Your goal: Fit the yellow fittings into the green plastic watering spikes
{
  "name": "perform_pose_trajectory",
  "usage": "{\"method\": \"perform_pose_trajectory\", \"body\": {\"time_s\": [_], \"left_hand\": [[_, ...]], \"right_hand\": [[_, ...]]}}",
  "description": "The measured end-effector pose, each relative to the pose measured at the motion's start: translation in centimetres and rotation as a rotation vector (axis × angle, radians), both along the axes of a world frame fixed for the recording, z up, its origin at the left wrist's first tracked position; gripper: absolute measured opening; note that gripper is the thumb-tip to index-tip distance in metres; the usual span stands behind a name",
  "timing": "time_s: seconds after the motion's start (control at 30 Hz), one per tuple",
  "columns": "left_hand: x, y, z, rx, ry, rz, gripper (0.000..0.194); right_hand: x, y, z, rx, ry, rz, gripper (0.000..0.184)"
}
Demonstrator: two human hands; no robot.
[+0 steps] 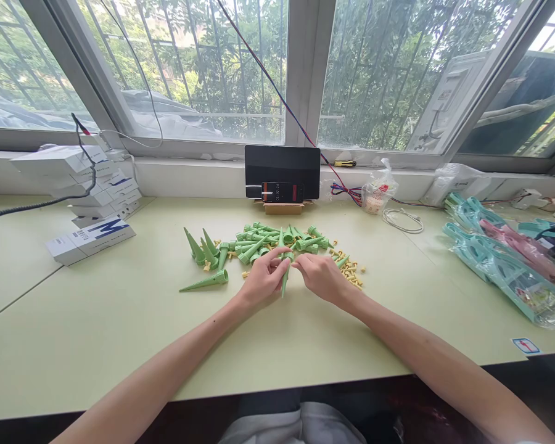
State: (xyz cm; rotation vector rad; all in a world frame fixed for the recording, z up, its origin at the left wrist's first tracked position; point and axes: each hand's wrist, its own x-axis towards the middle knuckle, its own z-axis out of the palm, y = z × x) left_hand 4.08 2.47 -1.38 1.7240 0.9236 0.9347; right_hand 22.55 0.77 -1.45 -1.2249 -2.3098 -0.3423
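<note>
Your left hand point(264, 275) grips a green spike point(284, 284) between its fingers, tip toward six o'clock, apparently steadying it for your right hand point(322, 277), fingers bunched, contents indeterminable, with more spikes point(248, 253) at twelve and yellow pegs point(351, 271) at three, seemingly for easy reach.

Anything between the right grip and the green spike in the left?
Nothing visible: the right grip is close beside the green spike, which the left grip holds. The pile of loose spikes lies beyond, not between.
</note>
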Motion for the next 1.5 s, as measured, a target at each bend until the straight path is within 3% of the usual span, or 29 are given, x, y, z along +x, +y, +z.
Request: {"method": "perform_pose_trajectory", "body": {"time_s": [0.53,1.13,1.5], "left_hand": [[0.36,-0.61,0.05,0.121,0.041,-0.038,0.041],[0.31,-0.46,-0.45,0.494,0.230,0.029,0.033],[0.28,-0.63,-0.38,0.518,0.285,0.040,0.035]], "right_hand": [[0.02,0.03,-0.11,-0.085,0.103,-0.035,0.027],[-0.27,-0.02,-0.43,-0.199,0.350,-0.031,0.030],[-0.45,-0.18,-0.39,-0.216,0.416,-0.029,0.032]]}}
